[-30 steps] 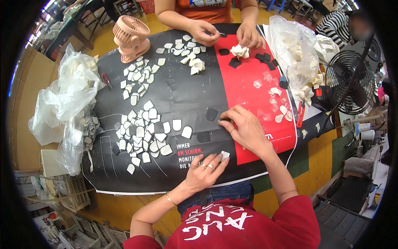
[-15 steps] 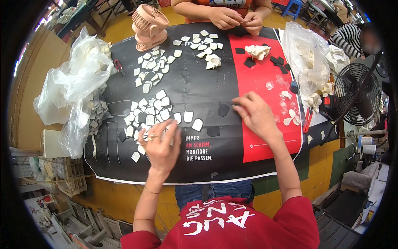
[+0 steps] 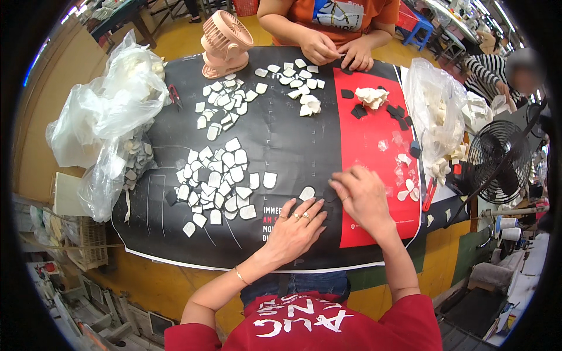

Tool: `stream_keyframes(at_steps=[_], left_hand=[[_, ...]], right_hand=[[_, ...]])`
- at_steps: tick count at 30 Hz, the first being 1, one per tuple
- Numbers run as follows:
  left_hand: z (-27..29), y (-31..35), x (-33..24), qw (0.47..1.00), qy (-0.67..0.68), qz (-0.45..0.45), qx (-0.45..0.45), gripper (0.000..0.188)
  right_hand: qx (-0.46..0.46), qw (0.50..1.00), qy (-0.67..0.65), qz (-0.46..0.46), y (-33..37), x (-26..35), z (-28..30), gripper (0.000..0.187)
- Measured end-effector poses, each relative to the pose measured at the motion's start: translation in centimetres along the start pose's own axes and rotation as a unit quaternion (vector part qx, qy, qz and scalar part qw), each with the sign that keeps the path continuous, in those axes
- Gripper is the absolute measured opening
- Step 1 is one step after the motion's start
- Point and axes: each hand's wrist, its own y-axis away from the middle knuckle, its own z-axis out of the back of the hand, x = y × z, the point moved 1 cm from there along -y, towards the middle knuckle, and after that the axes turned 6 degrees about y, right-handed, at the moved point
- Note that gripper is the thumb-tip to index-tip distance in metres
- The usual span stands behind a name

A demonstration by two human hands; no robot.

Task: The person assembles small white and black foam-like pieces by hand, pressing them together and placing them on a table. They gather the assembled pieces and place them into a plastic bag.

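Note:
My left hand (image 3: 297, 230) lies over the black mat with its fingers stretched out and spread. Just beyond its fingertips is a white pad with a rounded end (image 3: 307, 193). To the right, my right hand (image 3: 364, 196) hovers where the black and red areas meet, thumb and forefinger brought together. Whatever is between them is too small and blurred to make out. Two more white pads, one of them (image 3: 270, 179) nearer the middle, lie left of my hands beside a loose pile of white pads (image 3: 213, 181), some with dark edges.
Opposite, a person's hands (image 3: 339, 54) work on something small. More white pads (image 3: 225, 100), a pink fan (image 3: 227, 44) and red snips (image 3: 175, 96) lie across the table. Plastic bags (image 3: 114, 111) bulge at the left; another bag (image 3: 433, 102) and a red cutter (image 3: 430, 194) are right.
My left hand has moved right from the pile, and one white pad now lies farther right, by its fingertips. My right hand has come nearer to me. The view has shifted slightly.

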Motion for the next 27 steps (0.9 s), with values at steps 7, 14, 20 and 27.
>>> stream_keyframes(at_steps=[7, 14, 20, 27], left_hand=[[0.1, 0.3, 0.0, 0.994, 0.018, 0.078, -0.072, 0.044], [0.1, 0.0, 0.0, 0.978, -0.002, 0.174, -0.116, 0.045], [0.4, -0.2, -0.1, 0.952, 0.0, 0.243, -0.187, 0.039], [3.4, -0.7, -0.1, 0.845, 0.362, 0.252, -0.301, 0.025]], right_hand=[[-0.149, 0.982, 0.032, 0.115, -11.9, -0.6, -2.5, 0.018], [-0.099, 0.957, 0.233, 0.139, -19.8, -1.1, -8.4, 0.011], [-0.189, 0.977, 0.027, 0.09, -17.8, -1.0, -6.9, 0.012], [0.016, 0.869, -0.491, -0.052, -6.0, 2.2, -1.7, 0.021]])
